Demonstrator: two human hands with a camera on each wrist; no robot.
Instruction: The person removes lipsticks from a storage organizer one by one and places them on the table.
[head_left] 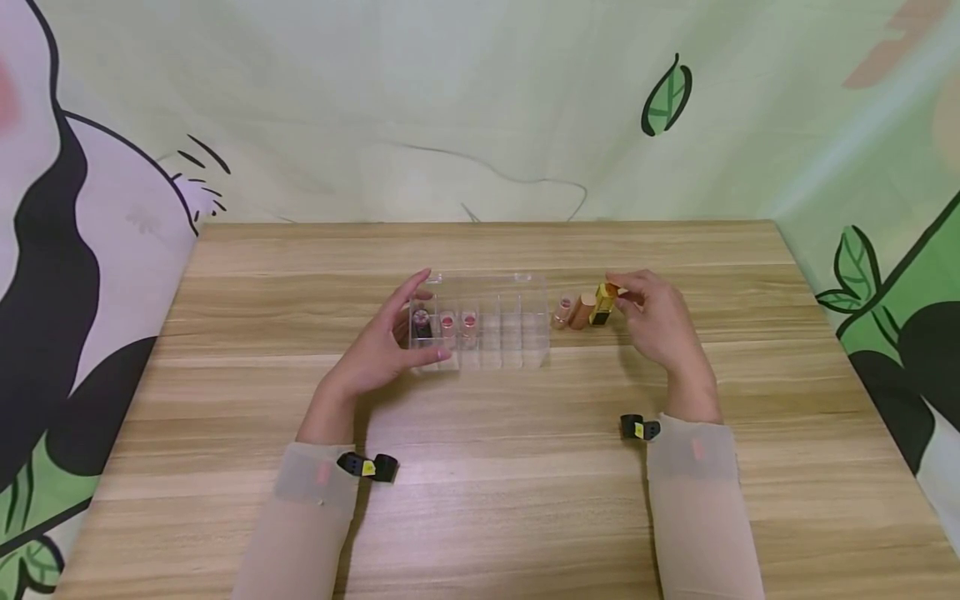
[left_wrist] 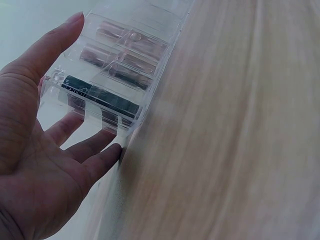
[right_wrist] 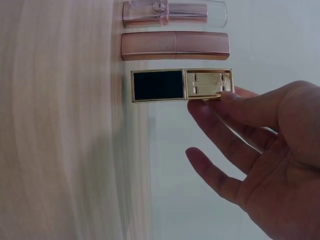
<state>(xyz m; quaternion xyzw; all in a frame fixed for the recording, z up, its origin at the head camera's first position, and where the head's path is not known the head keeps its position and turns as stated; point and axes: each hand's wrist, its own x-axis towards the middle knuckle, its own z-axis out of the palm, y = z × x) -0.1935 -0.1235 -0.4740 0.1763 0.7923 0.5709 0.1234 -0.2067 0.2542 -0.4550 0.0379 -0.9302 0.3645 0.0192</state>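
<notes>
My left hand (head_left: 375, 350) holds the left end of a clear lipstick organizer (head_left: 532, 357), thumb at the front and fingers at the side and back. A dark lipstick (left_wrist: 100, 95) stands in the end slot, with two pink clear-capped lipsticks (head_left: 469, 323) in slots beside it. To the organizer's right, my right hand (head_left: 663, 325) pinches the top of a gold lipstick (right_wrist: 209, 84) with a black panel between thumb and fingers. Close by stand a rose-gold lipstick (right_wrist: 150, 46) and a pink lipstick (right_wrist: 185, 14) with a clear cap.
The wood-grain table (head_left: 495, 492) extends in front of the organizer and to both sides. A printed cloth (head_left: 480, 108) hangs behind its back edge and along the sides. Each sleeve carries a small black wrist camera (head_left: 375, 467).
</notes>
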